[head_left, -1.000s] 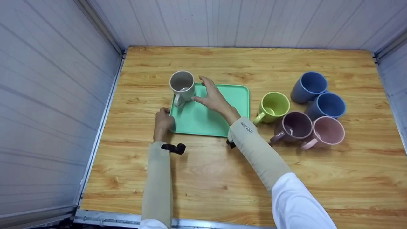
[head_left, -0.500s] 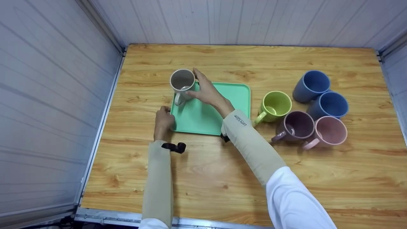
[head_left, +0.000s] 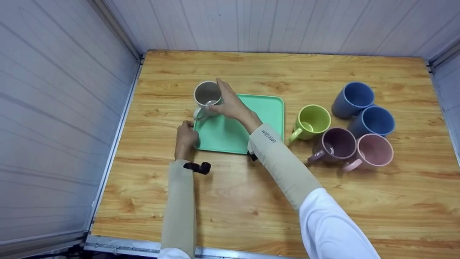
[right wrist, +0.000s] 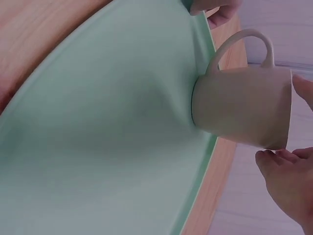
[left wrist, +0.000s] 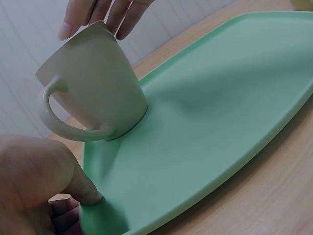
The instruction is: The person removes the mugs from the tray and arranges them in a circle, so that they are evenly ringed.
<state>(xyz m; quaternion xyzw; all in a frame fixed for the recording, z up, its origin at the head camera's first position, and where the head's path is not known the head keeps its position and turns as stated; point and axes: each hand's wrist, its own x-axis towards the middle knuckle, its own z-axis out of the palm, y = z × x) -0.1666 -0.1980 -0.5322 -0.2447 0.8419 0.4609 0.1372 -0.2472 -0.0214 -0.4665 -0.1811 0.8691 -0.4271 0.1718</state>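
Observation:
A grey mug (head_left: 207,94) stands upright on the far left part of a green tray (head_left: 230,136), its handle pointing toward the near left. My right hand (head_left: 231,102) holds this mug at its rim, thumb on the near side and fingers on the far right side. In the right wrist view, the fingertips (right wrist: 266,155) touch the rim. My left hand (head_left: 186,137) pinches the tray's left edge near its front corner. The left thumb (left wrist: 88,191) lies on the inside of the rim, with the other fingers partly hidden beyond the edge.
To the right of the tray stand a lime green mug (head_left: 312,120), a purple mug (head_left: 336,145), a pink mug (head_left: 373,151) and two blue mugs (head_left: 354,99), clustered on the wooden table (head_left: 251,208). White panels (head_left: 251,25) rise at the back and sides.
My right hand has moved left from beside the grey mug and taken hold of its rim. The mug's handle has turned slightly to the left. My left hand has stayed on the tray.

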